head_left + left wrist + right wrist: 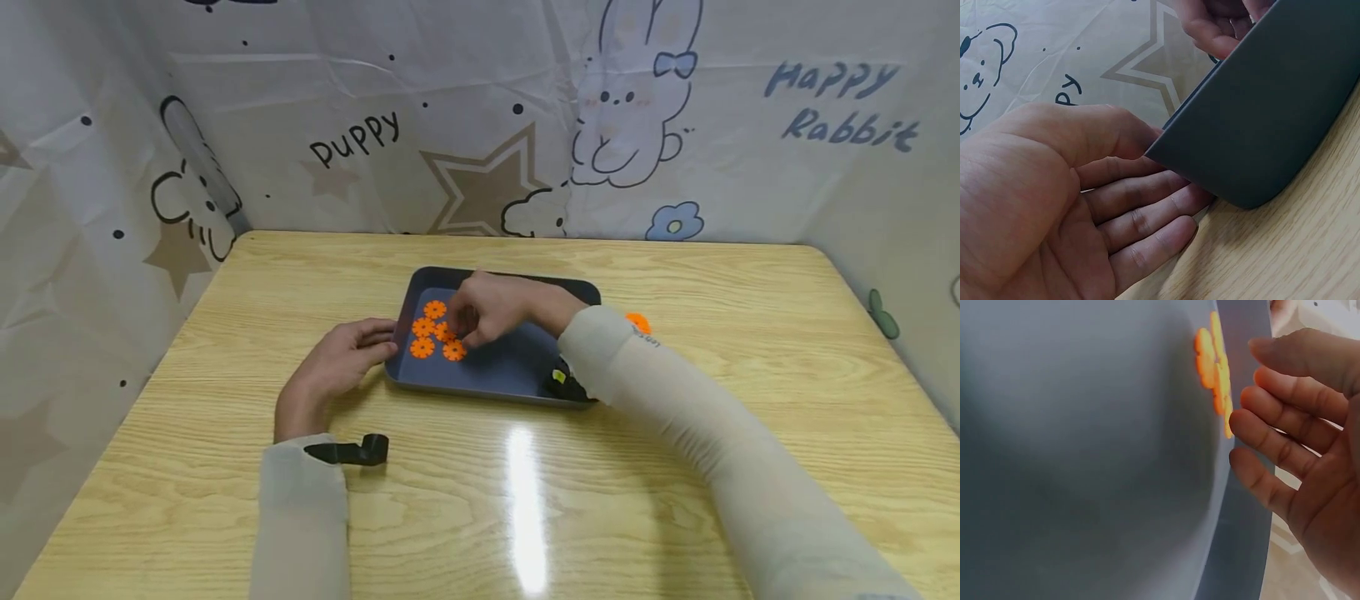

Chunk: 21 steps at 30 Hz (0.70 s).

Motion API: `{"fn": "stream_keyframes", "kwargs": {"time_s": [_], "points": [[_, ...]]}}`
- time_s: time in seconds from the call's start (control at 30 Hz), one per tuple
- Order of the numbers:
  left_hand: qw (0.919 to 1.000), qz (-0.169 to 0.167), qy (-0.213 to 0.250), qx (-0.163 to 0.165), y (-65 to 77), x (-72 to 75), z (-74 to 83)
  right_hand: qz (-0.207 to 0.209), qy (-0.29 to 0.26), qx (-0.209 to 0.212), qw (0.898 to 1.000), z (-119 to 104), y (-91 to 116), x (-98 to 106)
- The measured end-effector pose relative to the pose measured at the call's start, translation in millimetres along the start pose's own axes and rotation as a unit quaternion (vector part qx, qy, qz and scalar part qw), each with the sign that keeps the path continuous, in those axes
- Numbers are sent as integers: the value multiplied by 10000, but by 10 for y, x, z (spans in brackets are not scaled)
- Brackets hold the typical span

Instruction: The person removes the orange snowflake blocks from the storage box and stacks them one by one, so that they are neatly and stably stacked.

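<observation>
Several orange notched discs, shaped like flowers, lie grouped at the left end of a dark grey tray. Over them reaches the right hand, its fingers loosely bent. In the right wrist view, a gap separates thumb from fingers, and nothing is seen between them beside the orange discs. Whether a fingertip touches a disc cannot be told. At the tray's left wall, the left hand touches the outside with fairly straight fingers; the thumb tip meets the rim and is partly hidden.
Another orange disc lies on the wooden table right of the tray, partly behind the right sleeve. A black device is on the left wrist. Printed cloth hangs behind the table and along its sides.
</observation>
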<state>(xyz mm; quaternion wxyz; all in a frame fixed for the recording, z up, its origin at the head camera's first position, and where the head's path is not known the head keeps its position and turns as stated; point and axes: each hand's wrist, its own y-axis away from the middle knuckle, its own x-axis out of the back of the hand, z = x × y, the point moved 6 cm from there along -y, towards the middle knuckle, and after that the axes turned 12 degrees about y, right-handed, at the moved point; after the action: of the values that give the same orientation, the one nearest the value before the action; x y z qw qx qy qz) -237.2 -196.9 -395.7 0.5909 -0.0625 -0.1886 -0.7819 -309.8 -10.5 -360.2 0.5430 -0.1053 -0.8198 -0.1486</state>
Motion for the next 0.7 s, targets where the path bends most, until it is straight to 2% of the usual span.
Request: {"fn": "stream_keyframes", "kwargs": {"time_s": [0.33, 0.7], "points": [[10000, 30, -79, 49, -9, -6, -15, -381, 351, 9, 9987, -7, -127, -116], [10000, 27, 10, 51, -8, 4, -12, -519, 544, -43, 9972, 13, -198, -181]]}}
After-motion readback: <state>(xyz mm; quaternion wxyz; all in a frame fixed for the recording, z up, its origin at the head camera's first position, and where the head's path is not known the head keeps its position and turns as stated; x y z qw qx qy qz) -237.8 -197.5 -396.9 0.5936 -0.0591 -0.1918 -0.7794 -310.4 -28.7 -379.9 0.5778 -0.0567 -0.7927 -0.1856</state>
